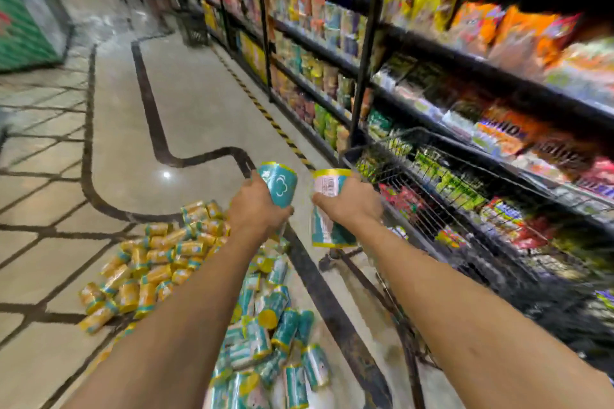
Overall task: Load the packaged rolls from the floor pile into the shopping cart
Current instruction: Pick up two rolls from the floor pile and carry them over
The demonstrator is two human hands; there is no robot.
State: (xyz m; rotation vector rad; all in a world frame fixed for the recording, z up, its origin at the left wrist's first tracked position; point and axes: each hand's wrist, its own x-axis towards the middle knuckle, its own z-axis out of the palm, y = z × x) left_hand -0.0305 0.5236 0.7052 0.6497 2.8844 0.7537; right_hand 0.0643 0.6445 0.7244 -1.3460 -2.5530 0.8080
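My left hand (257,206) grips an upright teal packaged roll (280,184) with a yellow rim. My right hand (352,206) holds a second teal roll (329,209), its barcode label facing me. Both rolls are in the air just left of the wire shopping cart (448,196), which stands against the shelves on the right. On the floor below my arms lies the pile: teal rolls (275,342) nearer me and yellow rolls (156,262) to the left. The picture is blurred by motion.
Tall black shelving (415,43) full of snack packets runs along the right side. A yellow and black striped strip (265,113) marks the floor at its foot. A green display (23,26) stands at far left. A dark basket (194,30) sits down the aisle.
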